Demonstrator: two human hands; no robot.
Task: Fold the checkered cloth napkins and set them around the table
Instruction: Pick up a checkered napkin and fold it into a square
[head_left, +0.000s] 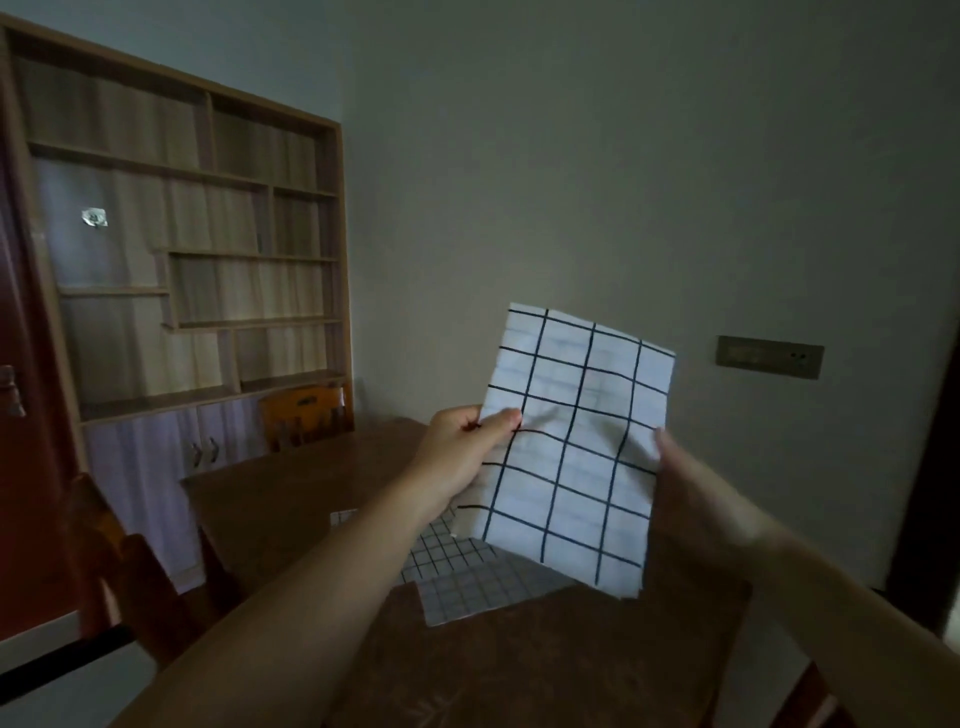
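Hands pinching napkin (571, 447) by side edges, left hand (462, 457), right hand (696, 499), held up above table (291, 499), likely to square it for folding. More checkered cloth (457, 571) flat on table below.

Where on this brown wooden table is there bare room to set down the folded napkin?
Bare patches: the near edge of the brown wooden table, in front of the fine-checked cloth, and the far left part toward the orange wooden chair. The middle is crowded: the cloth lies there, with both hands holding the white black-grid napkin above it.
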